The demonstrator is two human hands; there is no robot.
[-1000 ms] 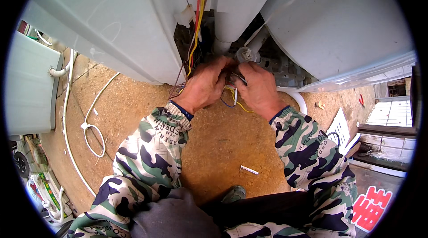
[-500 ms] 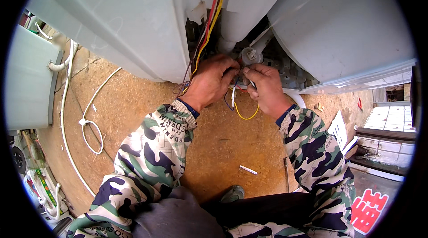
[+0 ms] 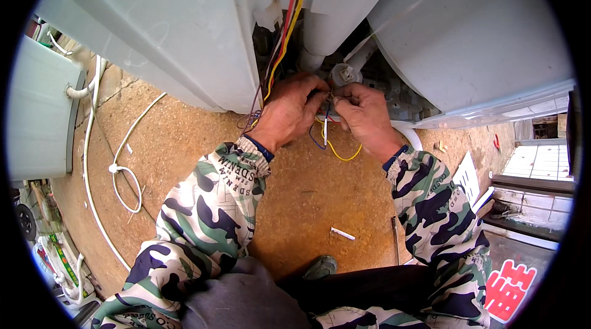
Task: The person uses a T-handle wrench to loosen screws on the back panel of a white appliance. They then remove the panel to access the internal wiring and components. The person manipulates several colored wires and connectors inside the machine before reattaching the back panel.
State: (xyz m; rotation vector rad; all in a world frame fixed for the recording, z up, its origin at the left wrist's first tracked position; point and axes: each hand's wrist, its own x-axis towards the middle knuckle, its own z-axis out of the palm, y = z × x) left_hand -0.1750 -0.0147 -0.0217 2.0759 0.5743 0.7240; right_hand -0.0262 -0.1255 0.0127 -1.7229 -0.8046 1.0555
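Observation:
My left hand [image 3: 287, 111] and my right hand [image 3: 369, 118] meet fingertip to fingertip below the open underside of a white appliance. Both are closed in a pinch on thin wire ends, whose tips are mostly hidden by my fingers. Just under the pinch hangs a blue wire [image 3: 316, 142] beside a small white sleeve [image 3: 325, 132]. A yellow wire [image 3: 342, 159] droops in a loop beneath my right hand. Past my left wrist runs a bundle of red, yellow and dark wires [image 3: 287, 39] coming down from above. Behind my fingertips sits a round whitish fitting [image 3: 345, 74].
A pale panel [image 3: 166, 33] stands left, a rounded white tub [image 3: 474, 39] right, a grey-white pipe [image 3: 326, 27] between. White cable [image 3: 90, 162] and a looped cord [image 3: 136, 192] lie on the brown floor. Nearer are a white stick [image 3: 342, 233] and a thin rod [image 3: 395, 239].
My right fingers have shifted slightly and closed in nearer my left fingertips. The white sleeve now hangs a little higher and to the right, and the yellow loop has swung slightly right.

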